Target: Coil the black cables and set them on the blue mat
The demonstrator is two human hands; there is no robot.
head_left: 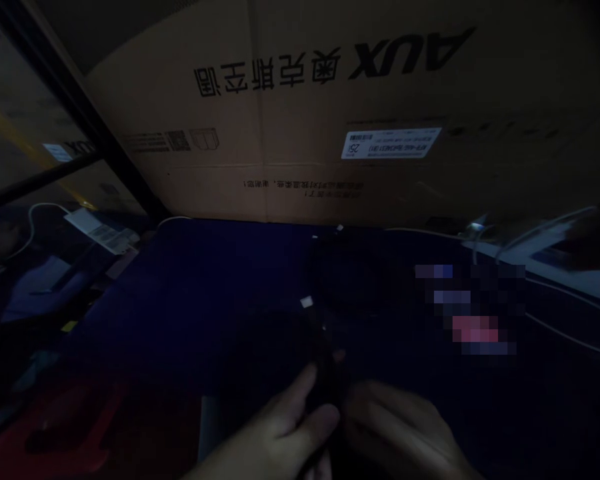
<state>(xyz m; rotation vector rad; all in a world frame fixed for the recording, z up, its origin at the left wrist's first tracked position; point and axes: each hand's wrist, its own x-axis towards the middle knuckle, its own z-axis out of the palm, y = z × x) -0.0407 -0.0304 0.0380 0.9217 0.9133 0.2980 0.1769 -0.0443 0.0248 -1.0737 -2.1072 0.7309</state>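
Black cable [325,353] sits in your left hand [295,427], thumb and fingers closed round it, its pale tip [307,302] pointing away from you towards 12 o'clock. Most of its outline is lost in the dark. Your right hand [400,420] is just beside, at 3 o'clock of the left, fingers curled in towards the cable; you can't tell from this view whether they have hold of it.

Taking your hands as the centre of the dial, a second dark bundle [343,270] lies at 12 o'clock on the blue bench [215,267], two small pale ends showing at its far side. Beyond it stands a sheet of cardboard [280,133], its AUX print upside down, with a white label [391,143] between 12 and 1. A pixelated patch [475,328] covers something at 2 o'clock, and a white cord [573,337] trails past it at 3. At 10 o'clock lies a pale slip [100,230], near a dark post [107,147]; at 9 is a red stool [75,427].
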